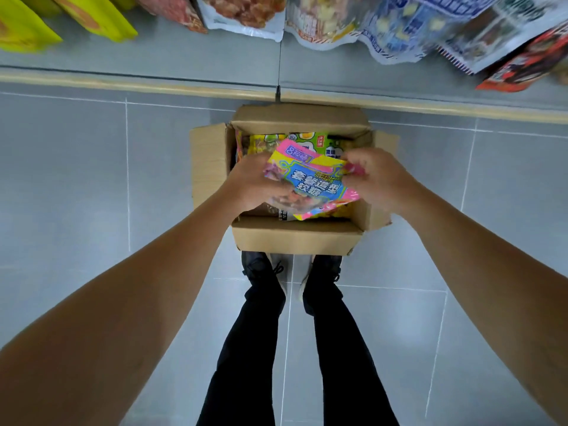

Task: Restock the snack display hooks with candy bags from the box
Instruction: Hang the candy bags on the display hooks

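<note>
Candy bag (313, 182), pink and yellow with a blue panel of printed characters, sits tilted just above the open top of the cardboard box (295, 238), held between both hands. Left hand (255, 182) grips its 9 o'clock edge, fingers curled round the side of the bag; right hand (375, 179) pinches the 3 o'clock corner, fingers drawn together on the pink edge.

Under the held bag, more bags (276, 142) lie inside the box, green and yellow ones showing toward 12 o'clock and a darker pack peeking out at 6 o'clock. All four box flaps are folded outward. The box stands on the grey tiled floor (76, 179), its 12 o'clock flap close to the base of the display shelf (153, 56), its 6 o'clock flap just above the person's black shoes (261, 272).

At 12 o'clock in the view, hanging snack packs (399, 23) line the display: yellow ones toward 10 o'clock, white and blue ones toward 1 o'clock, a red one at 2 o'clock. Their print is too blurred to read.
</note>
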Action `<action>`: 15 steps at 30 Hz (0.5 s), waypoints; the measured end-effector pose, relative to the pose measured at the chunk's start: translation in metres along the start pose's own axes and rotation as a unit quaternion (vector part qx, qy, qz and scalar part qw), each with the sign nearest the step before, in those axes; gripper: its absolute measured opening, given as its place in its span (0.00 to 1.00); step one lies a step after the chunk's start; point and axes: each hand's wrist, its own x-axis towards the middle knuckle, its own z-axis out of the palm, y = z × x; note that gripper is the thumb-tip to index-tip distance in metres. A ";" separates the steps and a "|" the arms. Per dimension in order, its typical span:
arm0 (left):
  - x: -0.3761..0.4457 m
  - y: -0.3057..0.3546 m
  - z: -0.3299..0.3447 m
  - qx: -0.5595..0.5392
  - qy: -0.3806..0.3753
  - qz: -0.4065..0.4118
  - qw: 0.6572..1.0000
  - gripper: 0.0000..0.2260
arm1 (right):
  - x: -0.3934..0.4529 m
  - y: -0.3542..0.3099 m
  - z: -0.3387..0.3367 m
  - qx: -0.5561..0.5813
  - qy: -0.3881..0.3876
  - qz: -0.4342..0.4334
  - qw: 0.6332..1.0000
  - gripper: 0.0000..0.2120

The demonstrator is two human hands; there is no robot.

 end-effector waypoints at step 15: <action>-0.180 0.132 -0.044 -0.380 0.026 -0.052 0.923 0.16 | -0.178 -0.128 -0.043 0.384 0.094 0.046 0.917 0.04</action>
